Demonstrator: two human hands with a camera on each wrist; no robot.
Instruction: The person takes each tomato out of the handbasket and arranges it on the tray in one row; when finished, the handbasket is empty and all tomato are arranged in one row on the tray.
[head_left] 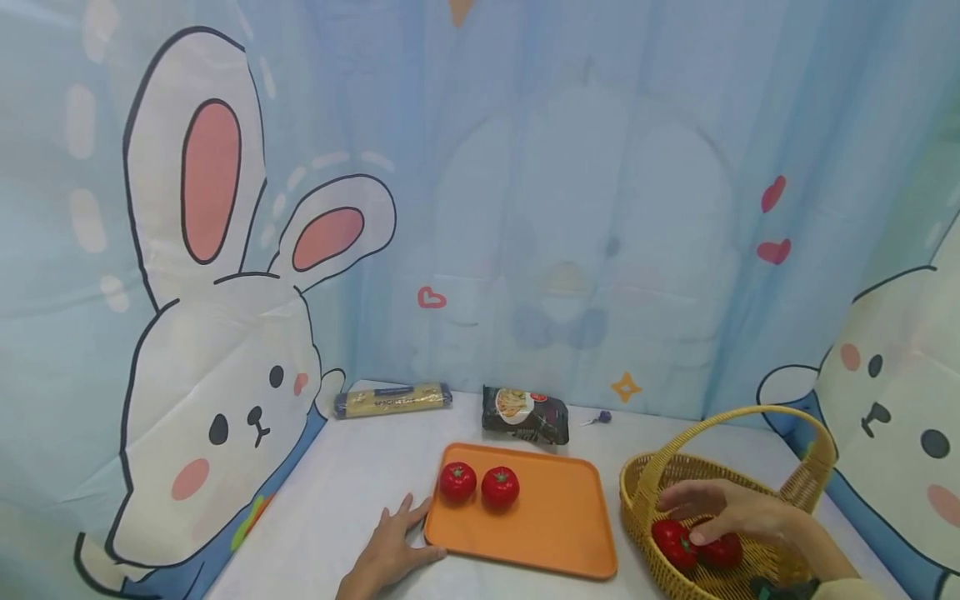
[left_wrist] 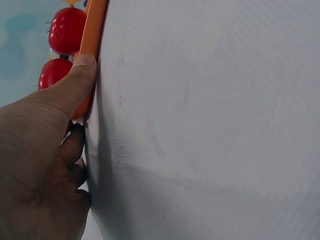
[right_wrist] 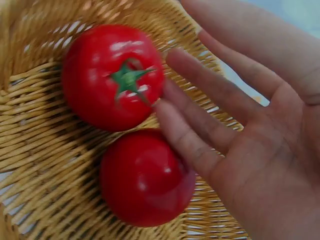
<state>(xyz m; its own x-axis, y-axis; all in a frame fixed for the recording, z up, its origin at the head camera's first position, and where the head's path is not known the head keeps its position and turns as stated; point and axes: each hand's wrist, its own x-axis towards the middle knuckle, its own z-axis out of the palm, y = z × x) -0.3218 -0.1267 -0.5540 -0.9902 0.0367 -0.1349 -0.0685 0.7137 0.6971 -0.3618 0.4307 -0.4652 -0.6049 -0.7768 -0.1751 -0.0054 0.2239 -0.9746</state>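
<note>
My left hand (head_left: 390,546) lies at the near left corner of an orange tray (head_left: 547,517), fingers spread and thumb touching its rim. In the left wrist view the thumb (left_wrist: 80,75) rests along the tray's edge. Two red tomatoes with green tops, a left one (head_left: 457,482) and a right one (head_left: 500,488), sit on the tray's left part. Over a yellow wicker basket (head_left: 652,467), my right hand (head_left: 731,508) reaches in with fingers extended. Inside are two more tomatoes, one with its green top up (right_wrist: 112,77), the other (right_wrist: 147,177) beside it. The fingers are close to both; nothing is gripped.
A spaghetti pack (head_left: 393,401) lies at the back left of the white table (head_left: 300,533). Behind the tray is a dark food packet (head_left: 525,414), with a small purple-tipped item (head_left: 602,417) to its right. The basket's tall handle (head_left: 738,412) arches above the right hand. A light-blue cartoon curtain (head_left: 555,208) hangs behind.
</note>
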